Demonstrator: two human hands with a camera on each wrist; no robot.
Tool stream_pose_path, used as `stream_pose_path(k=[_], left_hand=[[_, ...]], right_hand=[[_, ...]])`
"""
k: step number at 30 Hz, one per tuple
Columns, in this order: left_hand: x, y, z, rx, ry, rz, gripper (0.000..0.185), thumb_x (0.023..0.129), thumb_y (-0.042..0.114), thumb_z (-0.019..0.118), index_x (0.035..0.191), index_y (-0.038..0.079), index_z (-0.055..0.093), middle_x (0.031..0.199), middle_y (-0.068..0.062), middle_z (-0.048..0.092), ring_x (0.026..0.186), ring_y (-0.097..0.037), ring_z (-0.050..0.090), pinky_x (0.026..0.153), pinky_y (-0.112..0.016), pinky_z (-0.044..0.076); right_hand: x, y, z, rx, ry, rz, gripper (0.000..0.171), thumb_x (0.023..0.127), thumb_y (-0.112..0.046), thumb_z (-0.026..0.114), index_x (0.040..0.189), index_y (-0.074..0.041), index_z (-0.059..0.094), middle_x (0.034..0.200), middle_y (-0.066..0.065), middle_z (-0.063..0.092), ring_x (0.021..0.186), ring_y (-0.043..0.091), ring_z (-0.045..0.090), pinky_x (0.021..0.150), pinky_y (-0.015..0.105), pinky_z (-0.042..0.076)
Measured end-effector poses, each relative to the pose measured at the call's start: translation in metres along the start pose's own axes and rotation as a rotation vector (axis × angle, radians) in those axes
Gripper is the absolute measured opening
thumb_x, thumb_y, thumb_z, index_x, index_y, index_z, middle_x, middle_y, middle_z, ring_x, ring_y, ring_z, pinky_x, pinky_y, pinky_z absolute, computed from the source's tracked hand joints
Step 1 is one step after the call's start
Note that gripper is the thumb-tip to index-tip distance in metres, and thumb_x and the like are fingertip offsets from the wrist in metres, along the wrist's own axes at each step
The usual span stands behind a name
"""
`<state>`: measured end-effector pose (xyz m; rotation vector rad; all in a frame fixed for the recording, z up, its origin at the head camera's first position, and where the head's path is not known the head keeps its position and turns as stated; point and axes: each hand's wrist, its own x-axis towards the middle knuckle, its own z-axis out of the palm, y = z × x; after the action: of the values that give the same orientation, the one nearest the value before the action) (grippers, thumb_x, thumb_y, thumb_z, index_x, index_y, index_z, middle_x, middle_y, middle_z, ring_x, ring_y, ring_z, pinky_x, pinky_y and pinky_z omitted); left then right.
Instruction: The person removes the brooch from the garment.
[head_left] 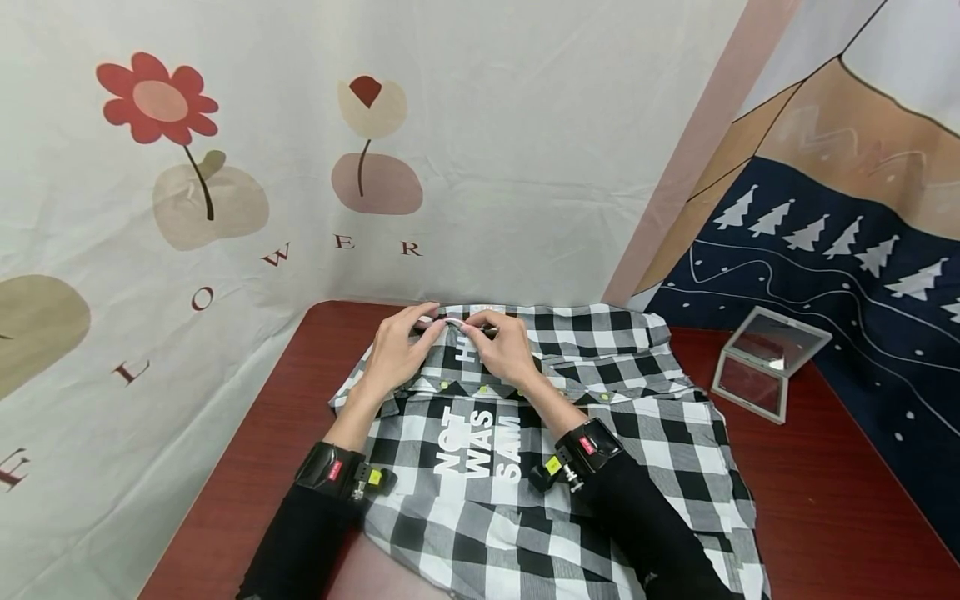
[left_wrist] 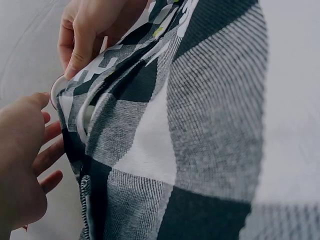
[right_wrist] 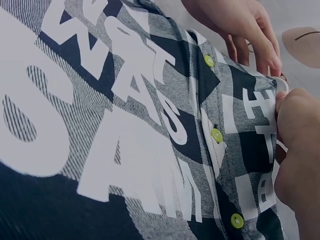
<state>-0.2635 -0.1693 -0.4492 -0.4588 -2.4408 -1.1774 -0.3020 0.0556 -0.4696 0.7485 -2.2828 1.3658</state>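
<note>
A black-and-white checked shirt (head_left: 652,467) with white lettering and yellow-green buttons lies spread on the table. At its far edge, a narrow pale strip (left_wrist: 55,89) with a reddish edge curves out between the two hands; its kind is unclear. The left hand (head_left: 397,350) pinches the strip near the thumb tip, its other fingers spread loosely behind in the left wrist view. Close by on the right, the right hand (head_left: 504,348) pinches the strip's other end against the shirt edge. Fingertips partly cover the strip in every view.
A pale-framed folding mirror (head_left: 772,358) stands opened out on the right of the reddish-brown table (head_left: 247,475). A white flower-printed cloth (head_left: 517,167) hangs behind the table. Beside it is a dark blue cloth (head_left: 810,275) with white trees.
</note>
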Motion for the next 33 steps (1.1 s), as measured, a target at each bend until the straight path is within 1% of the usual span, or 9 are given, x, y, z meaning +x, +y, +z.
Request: stream_pose_path(k=[5, 8, 11, 15, 18, 23, 25, 27, 33], left_hand=[[0.0004, -0.0013, 0.0031, -0.034, 0.016, -0.026, 0.037, 0.113, 0.023, 0.073, 0.146, 0.008, 0.075, 0.140, -0.016, 0.079, 0.109, -0.034, 0.084, 0.092, -0.053, 0.067], [0.0000, -0.0022, 0.0051, -0.059, 0.018, -0.048, 0.036, 0.113, 0.023, 0.072, 0.146, 0.008, 0.075, 0.138, -0.016, 0.080, 0.104, -0.034, 0.083, 0.089, -0.047, 0.064], [-0.0003, -0.0017, 0.0065, -0.083, 0.019, -0.072, 0.034, 0.114, 0.025, 0.071, 0.145, 0.010, 0.077, 0.136, -0.015, 0.081, 0.101, -0.035, 0.083, 0.085, -0.039, 0.061], [-0.0003, -0.0004, 0.0072, -0.101, 0.025, -0.090, 0.032, 0.114, 0.026, 0.071, 0.142, 0.012, 0.078, 0.133, -0.014, 0.082, 0.098, -0.035, 0.082, 0.082, -0.031, 0.057], [0.0001, 0.0002, 0.0076, -0.112, 0.030, -0.087, 0.031, 0.115, 0.026, 0.070, 0.141, 0.012, 0.079, 0.132, -0.014, 0.083, 0.097, -0.036, 0.082, 0.081, -0.032, 0.058], [0.0001, 0.0002, 0.0088, -0.137, 0.027, -0.079, 0.029, 0.115, 0.024, 0.070, 0.139, 0.011, 0.080, 0.128, -0.016, 0.083, 0.098, -0.037, 0.082, 0.083, -0.041, 0.062], [-0.0003, 0.0002, 0.0089, -0.144, 0.022, -0.080, 0.029, 0.114, 0.023, 0.070, 0.138, 0.010, 0.080, 0.126, -0.017, 0.083, 0.099, -0.037, 0.082, 0.084, -0.042, 0.062], [-0.0006, 0.0001, 0.0089, -0.146, 0.019, -0.080, 0.028, 0.114, 0.021, 0.071, 0.137, 0.009, 0.080, 0.124, -0.019, 0.083, 0.098, -0.036, 0.081, 0.083, -0.041, 0.062], [-0.0012, -0.0016, 0.0088, -0.136, 0.019, -0.070, 0.026, 0.112, 0.019, 0.073, 0.133, 0.006, 0.081, 0.117, -0.018, 0.084, 0.096, -0.032, 0.079, 0.081, -0.030, 0.059]], right_hand=[[-0.0006, 0.0001, 0.0008, 0.082, 0.023, 0.066, 0.008, 0.103, -0.018, 0.086, 0.105, -0.010, 0.088, 0.093, 0.009, 0.085, 0.079, 0.015, 0.076, 0.073, 0.023, 0.059], [-0.0001, -0.0005, 0.0009, 0.137, 0.024, 0.108, 0.008, 0.103, -0.018, 0.086, 0.105, -0.011, 0.088, 0.090, 0.009, 0.083, 0.075, 0.009, 0.070, 0.068, 0.018, 0.053], [0.0002, -0.0015, 0.0004, 0.184, 0.016, 0.146, 0.008, 0.103, -0.018, 0.086, 0.104, -0.010, 0.088, 0.089, 0.011, 0.082, 0.073, 0.006, 0.066, 0.066, 0.018, 0.050], [0.0001, -0.0025, 0.0000, 0.243, 0.006, 0.190, 0.008, 0.103, -0.016, 0.086, 0.105, -0.009, 0.088, 0.092, 0.014, 0.082, 0.073, 0.006, 0.065, 0.066, 0.019, 0.050], [0.0000, -0.0029, 0.0002, 0.278, 0.004, 0.220, 0.008, 0.103, -0.015, 0.085, 0.105, -0.008, 0.088, 0.094, 0.016, 0.082, 0.074, 0.006, 0.065, 0.066, 0.019, 0.050], [0.0006, -0.0027, 0.0009, 0.323, 0.013, 0.257, 0.010, 0.104, -0.016, 0.085, 0.106, -0.007, 0.088, 0.095, 0.017, 0.082, 0.074, 0.007, 0.065, 0.065, 0.020, 0.051], [0.0009, -0.0026, 0.0011, 0.338, 0.016, 0.265, 0.011, 0.104, -0.017, 0.085, 0.106, -0.006, 0.088, 0.095, 0.017, 0.081, 0.074, 0.007, 0.065, 0.065, 0.020, 0.051], [0.0011, -0.0022, 0.0014, 0.347, 0.017, 0.268, 0.011, 0.104, -0.016, 0.085, 0.106, -0.006, 0.087, 0.095, 0.017, 0.081, 0.074, 0.007, 0.065, 0.064, 0.020, 0.050], [0.0006, -0.0011, 0.0013, 0.365, 0.008, 0.261, 0.010, 0.103, -0.014, 0.086, 0.105, -0.005, 0.087, 0.093, 0.016, 0.081, 0.071, 0.007, 0.064, 0.061, 0.021, 0.050]])
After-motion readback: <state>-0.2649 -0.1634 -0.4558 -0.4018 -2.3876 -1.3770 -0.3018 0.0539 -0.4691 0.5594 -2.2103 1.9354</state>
